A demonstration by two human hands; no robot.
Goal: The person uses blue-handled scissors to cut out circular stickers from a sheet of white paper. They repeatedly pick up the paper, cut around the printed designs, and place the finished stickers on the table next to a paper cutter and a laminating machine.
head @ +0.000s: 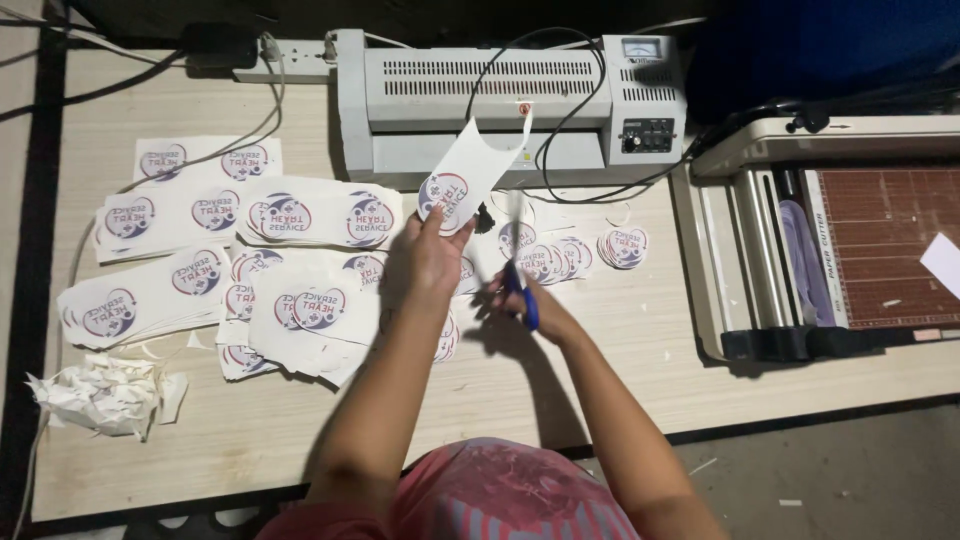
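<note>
My left hand point(432, 255) holds up a white laminated strip point(468, 172) with a round red-and-blue printed badge at its lower end; the strip's top edge has a curved cut-out. My right hand point(528, 300) grips blue-handled scissors point(520, 280), blades pointing up toward the strip. Between and behind my hands lies a small pile of cut-out round badges point(560, 256) on the wooden table point(250, 430).
Stacks of uncut printed sheets point(250, 250) cover the table's left half. Crumpled paper scraps point(105, 392) lie at the front left. A grey laminator point(500, 100) with cables stands at the back. A paper trimmer point(830, 235) sits on the right.
</note>
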